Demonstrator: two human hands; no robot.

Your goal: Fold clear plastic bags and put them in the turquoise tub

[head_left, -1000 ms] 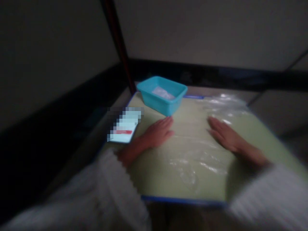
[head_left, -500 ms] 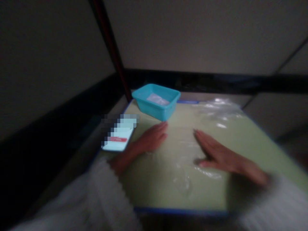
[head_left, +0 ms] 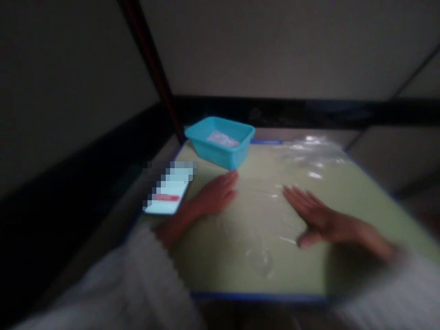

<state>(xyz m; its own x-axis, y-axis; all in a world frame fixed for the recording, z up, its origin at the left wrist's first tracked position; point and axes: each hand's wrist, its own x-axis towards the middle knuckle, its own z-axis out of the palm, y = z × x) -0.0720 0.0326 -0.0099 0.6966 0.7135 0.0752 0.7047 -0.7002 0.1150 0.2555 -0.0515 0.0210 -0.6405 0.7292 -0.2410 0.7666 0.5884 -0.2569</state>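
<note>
A thin, clear plastic bag or sheet (head_left: 257,220) lies spread over the pale yellow-green tabletop (head_left: 220,275), with shiny creases near its lower part. My left hand (head_left: 218,192) rests on its left side, fingers stretched out and pointing away from me, just short of a turquoise basket. Flat on the right side is my right hand (head_left: 316,215), its fingers extended and the thumb held apart. Neither hand grasps anything. The sheet's exact edges are hard to make out in the dim, blurred picture.
The turquoise basket (head_left: 220,153) stands at the back left and holds a whitish packet (head_left: 222,138). Left of my left hand lies a phone (head_left: 167,204) with a lit screen. Crumpled clear plastic (head_left: 312,153) lies at the back right. A blue edge (head_left: 257,297) borders the table.
My right hand has slid a little to the right over the plastic, its fingers and thumb now more spread. The left hand has stayed nearly in place.
</note>
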